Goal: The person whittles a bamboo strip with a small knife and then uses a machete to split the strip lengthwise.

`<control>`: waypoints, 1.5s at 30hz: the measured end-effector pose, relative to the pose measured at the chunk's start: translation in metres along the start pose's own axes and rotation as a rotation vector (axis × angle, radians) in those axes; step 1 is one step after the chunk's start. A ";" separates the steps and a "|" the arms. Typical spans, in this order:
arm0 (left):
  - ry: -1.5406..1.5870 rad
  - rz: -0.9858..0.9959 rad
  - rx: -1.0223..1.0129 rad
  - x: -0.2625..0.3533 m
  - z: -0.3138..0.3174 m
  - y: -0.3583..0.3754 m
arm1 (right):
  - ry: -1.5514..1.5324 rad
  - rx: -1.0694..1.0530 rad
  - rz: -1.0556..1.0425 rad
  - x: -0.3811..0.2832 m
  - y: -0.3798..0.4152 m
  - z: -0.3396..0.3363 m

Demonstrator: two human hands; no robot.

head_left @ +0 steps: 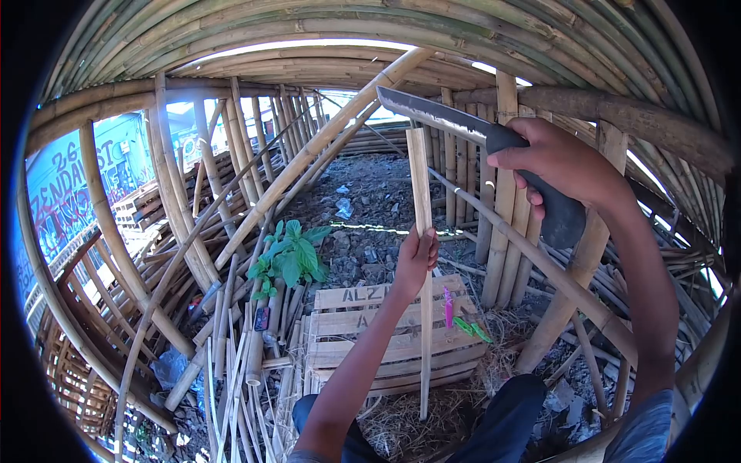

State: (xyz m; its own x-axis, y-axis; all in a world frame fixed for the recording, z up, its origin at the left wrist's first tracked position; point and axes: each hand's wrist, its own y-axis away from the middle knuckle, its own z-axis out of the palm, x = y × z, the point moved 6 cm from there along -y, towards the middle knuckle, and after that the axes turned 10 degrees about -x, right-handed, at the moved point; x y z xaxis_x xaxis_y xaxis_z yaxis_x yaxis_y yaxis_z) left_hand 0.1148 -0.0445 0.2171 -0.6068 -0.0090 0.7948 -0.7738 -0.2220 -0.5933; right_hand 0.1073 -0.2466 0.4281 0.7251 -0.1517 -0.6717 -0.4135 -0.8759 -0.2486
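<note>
My left hand (417, 261) is wrapped round a long split bamboo strip (421, 177), which stands upright before me with its lower end near the ground between my knees. Raised at the upper right, my right hand (552, 158) grips the dark handle of a machete (436, 113). Its blade points left, just above the strip's top end. Behind the strip sits a slatted wooden crate (363, 324) with printed letters. A pink object (448, 307) and a bright green object (471, 329) lie on the crate, their kinds too small to make out.
Bamboo poles (309, 147) frame the space, one slanting across, under a bamboo roof (347, 23). To the left are a leafy plant (289, 256), cut bamboo pieces (255, 339) and a phone-like object (262, 318). Another pole (532, 247) slants close by my right arm. Rubble covers the ground behind.
</note>
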 end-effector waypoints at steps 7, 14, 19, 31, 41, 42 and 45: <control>-0.005 0.009 0.045 -0.010 0.009 0.002 | 0.081 -0.013 0.079 0.002 0.006 -0.006; -0.055 0.013 0.051 -0.007 0.015 0.001 | 0.070 -0.006 0.056 0.002 0.008 -0.009; -0.067 0.012 0.058 -0.010 0.015 -0.001 | 0.073 0.010 0.047 -0.001 0.009 -0.011; -0.052 0.010 0.047 -0.011 0.019 -0.003 | 0.208 0.020 0.046 -0.004 0.012 -0.006; -0.022 0.015 0.040 -0.015 0.016 -0.004 | 0.168 0.004 0.059 0.000 0.013 -0.003; -0.021 0.015 0.039 -0.016 0.016 -0.004 | 0.167 0.003 0.060 -0.001 0.013 -0.003; -0.024 0.040 0.045 -0.015 0.016 -0.004 | 0.196 -0.003 0.082 -0.004 0.013 -0.004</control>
State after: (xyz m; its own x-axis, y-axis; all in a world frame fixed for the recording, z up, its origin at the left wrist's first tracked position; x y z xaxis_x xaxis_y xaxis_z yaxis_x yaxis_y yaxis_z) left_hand 0.1295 -0.0589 0.2099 -0.6324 -0.0424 0.7735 -0.7394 -0.2647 -0.6190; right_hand 0.1006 -0.2594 0.4304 0.7827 -0.3083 -0.5407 -0.4740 -0.8582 -0.1969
